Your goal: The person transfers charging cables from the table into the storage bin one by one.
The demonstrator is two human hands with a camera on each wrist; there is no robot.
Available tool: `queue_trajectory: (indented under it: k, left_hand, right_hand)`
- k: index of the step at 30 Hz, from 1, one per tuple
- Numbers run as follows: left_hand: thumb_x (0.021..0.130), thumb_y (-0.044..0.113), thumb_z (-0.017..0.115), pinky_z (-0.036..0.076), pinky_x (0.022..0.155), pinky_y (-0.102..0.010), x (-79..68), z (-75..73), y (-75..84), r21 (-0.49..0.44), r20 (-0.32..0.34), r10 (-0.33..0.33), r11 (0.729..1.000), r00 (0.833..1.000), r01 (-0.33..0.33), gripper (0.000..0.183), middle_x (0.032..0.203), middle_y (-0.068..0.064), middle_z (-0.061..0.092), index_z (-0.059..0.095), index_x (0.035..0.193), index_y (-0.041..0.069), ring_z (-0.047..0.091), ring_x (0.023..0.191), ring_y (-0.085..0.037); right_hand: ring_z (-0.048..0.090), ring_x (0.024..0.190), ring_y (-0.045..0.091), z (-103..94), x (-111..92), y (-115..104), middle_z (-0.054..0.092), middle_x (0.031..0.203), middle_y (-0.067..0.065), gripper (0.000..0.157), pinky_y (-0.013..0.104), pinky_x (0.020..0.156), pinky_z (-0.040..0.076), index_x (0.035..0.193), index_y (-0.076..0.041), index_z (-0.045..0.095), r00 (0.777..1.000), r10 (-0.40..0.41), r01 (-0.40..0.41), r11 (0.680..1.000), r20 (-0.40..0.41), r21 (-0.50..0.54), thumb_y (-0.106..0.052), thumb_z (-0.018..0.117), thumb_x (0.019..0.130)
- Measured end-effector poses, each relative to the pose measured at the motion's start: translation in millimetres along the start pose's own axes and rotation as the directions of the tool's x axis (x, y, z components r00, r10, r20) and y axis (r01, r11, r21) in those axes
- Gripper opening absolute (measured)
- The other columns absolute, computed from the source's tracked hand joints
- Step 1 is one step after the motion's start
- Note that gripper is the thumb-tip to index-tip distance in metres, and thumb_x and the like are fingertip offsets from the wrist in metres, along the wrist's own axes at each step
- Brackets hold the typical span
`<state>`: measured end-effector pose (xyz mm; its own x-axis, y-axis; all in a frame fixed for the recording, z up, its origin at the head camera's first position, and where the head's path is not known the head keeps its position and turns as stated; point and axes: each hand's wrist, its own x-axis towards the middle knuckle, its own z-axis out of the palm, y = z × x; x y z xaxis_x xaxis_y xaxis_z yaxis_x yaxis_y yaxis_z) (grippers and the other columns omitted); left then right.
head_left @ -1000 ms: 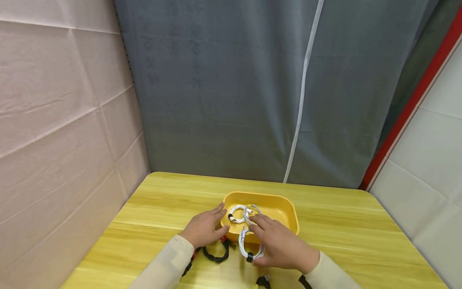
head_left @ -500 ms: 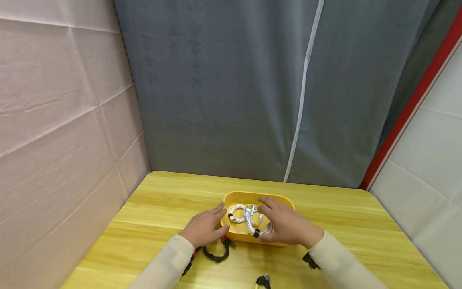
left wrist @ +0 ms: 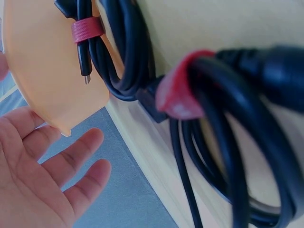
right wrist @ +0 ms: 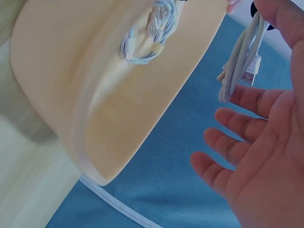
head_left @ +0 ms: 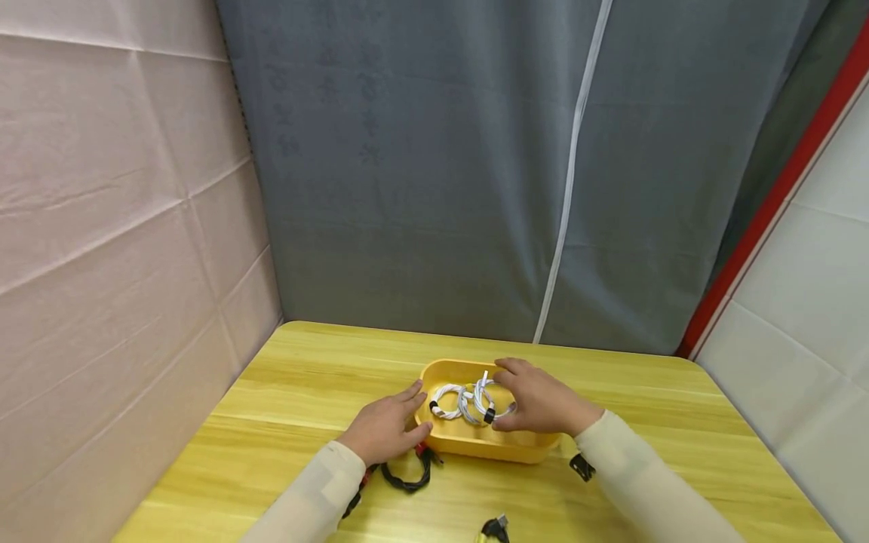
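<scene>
Between thumb and index finger, my right hand pinches a coiled white cable with a black strap, over the right half of a yellow tray. Its other fingers are spread in the right wrist view. My left hand is at the tray's left end, fingers extended and touching the rim. Inside the tray lie a white cable coil with a black tie and another coil with a yellow tie. Beside my left hand is a black cable coil with a red strap.
Another black cable with a red strap lies under the left forearm. A black plug with a yellow tie is at the table's front. A black-strapped item shows by the right sleeve. Behind the wooden table hangs a grey curtain.
My right hand has carried the white cable from in front of the tray up and over its right half. The left hand has stayed at the rim.
</scene>
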<state>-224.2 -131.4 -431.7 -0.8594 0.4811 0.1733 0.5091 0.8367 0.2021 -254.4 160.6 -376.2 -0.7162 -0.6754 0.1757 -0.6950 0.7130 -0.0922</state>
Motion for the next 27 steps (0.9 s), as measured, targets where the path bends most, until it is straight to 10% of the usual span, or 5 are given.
queue_trajectory:
  k: [14,27]
  left_hand:
    - [0.092,0.054,0.042,0.045,0.090,-0.039,-1.7,1.5,-2.1,0.008,-0.019,0.008,1.000,1.000,-0.008,0.062,0.147,-0.003,0.031,0.046,0.137,0.013,0.048,0.120,-0.023]
    - [0.091,0.059,0.037,0.047,0.088,-0.040,-0.9,1.7,0.0,-0.007,0.000,-0.008,1.000,1.000,0.008,0.066,0.148,-0.001,0.029,0.044,0.139,0.013,0.051,0.117,-0.023]
  right_hand:
    - [0.037,0.126,0.034,-6.0,25.3,4.8,0.039,0.139,0.015,0.069,0.047,0.099,0.036,0.123,-0.011,0.057,0.990,0.040,-0.038,0.999,0.132,-0.020,-0.055,0.070,0.072]
    - [0.035,0.127,0.036,-11.9,37.9,22.6,0.039,0.139,0.018,0.067,0.050,0.101,0.031,0.124,-0.010,0.057,0.923,0.201,-0.228,0.973,0.328,0.045,-0.049,0.073,0.071]
